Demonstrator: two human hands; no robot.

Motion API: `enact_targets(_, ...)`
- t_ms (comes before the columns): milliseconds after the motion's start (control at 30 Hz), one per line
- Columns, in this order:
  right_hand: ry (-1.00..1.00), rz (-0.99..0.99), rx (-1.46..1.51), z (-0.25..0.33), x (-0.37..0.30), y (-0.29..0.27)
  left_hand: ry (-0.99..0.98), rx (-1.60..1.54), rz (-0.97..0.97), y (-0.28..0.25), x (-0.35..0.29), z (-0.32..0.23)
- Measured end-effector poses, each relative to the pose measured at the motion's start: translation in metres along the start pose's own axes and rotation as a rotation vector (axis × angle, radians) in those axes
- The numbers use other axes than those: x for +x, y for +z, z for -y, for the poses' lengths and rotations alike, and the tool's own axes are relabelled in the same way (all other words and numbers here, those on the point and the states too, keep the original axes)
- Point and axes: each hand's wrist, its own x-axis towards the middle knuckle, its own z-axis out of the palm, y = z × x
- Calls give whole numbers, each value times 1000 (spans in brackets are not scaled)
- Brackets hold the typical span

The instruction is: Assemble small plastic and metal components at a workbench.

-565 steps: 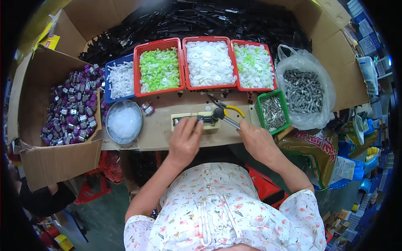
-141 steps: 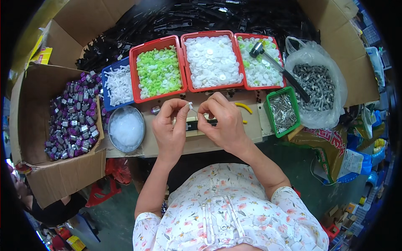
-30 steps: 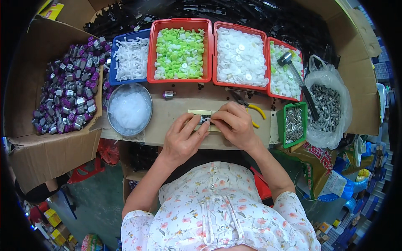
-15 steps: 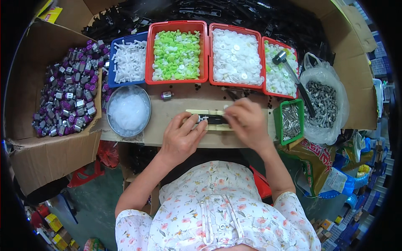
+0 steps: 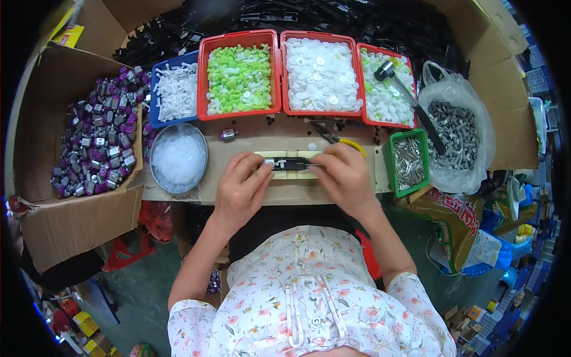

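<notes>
Black, slender plastic part (image 5: 294, 164) is resting in a cream rectangular block (image 5: 291, 175) on the table between the two hands I am following remotely. Left hand (image 5: 239, 189): thumb and fingers bunching narrowly, touching the part's left end. Right hand (image 5: 350, 183): fingertips drawing close at its right end; whether they are gripping anything, I cannot tell. Yellow-handled pliers (image 5: 353, 145) are lying just beyond the right hand. Farther out, red plastic trays (image 5: 324, 113) are holding white discs (image 5: 321, 77) and lime-green pieces (image 5: 239, 77); a black-gripped hammer (image 5: 428, 126) is lying across the rightmost.
</notes>
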Motion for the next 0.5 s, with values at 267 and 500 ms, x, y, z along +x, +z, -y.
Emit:
enact_targets(267, -37, 124, 83, 6, 13, 36, 3, 13, 8, 2, -3, -2)
enact_targets(500, -8, 189, 39, 5, 18, 36, 3, 1, -22, 5, -7, 2)
